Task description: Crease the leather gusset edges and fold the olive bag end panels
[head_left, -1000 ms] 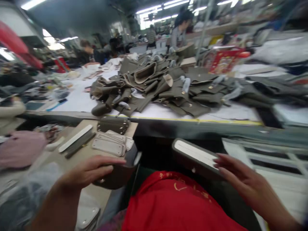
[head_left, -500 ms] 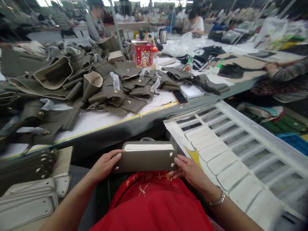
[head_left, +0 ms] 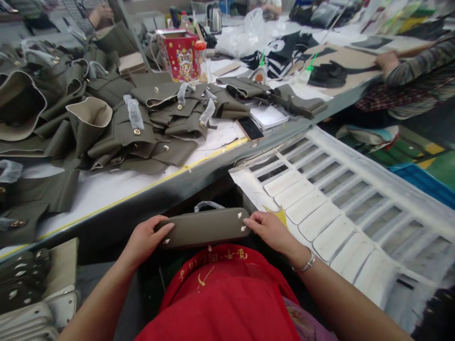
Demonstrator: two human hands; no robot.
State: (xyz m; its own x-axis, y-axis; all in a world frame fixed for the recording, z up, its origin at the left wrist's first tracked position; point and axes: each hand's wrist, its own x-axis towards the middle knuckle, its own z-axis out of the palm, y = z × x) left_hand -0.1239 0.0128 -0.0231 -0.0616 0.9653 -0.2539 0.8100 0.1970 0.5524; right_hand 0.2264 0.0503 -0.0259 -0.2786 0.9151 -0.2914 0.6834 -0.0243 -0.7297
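Over my lap, in front of the red apron (head_left: 227,293), I hold an olive-grey leather bag piece (head_left: 206,226). It is long, with rounded ends and small shiny metal fittings near both ends. My left hand (head_left: 147,239) grips its left end, thumb on the near face. At the right end, the thumb and fingers of my right hand (head_left: 268,229) pinch the edge beside two fittings. A loop wrapped in clear plastic (head_left: 209,204) shows behind its top edge. What lies behind the piece is hidden.
Olive bags (head_left: 124,132) lie heaped on the worktable (head_left: 106,194). A phone (head_left: 250,128) and a red box (head_left: 179,54) are there too. White panels (head_left: 320,222) line a slatted rack at right. Stacked pieces (head_left: 28,308) stand lower left. A co-worker's arm (head_left: 415,59) rests at the far right.
The white layer seen along the top of the piece is now covered by the olive face. The piece has tilted slightly, right end higher. The camera view has shifted.
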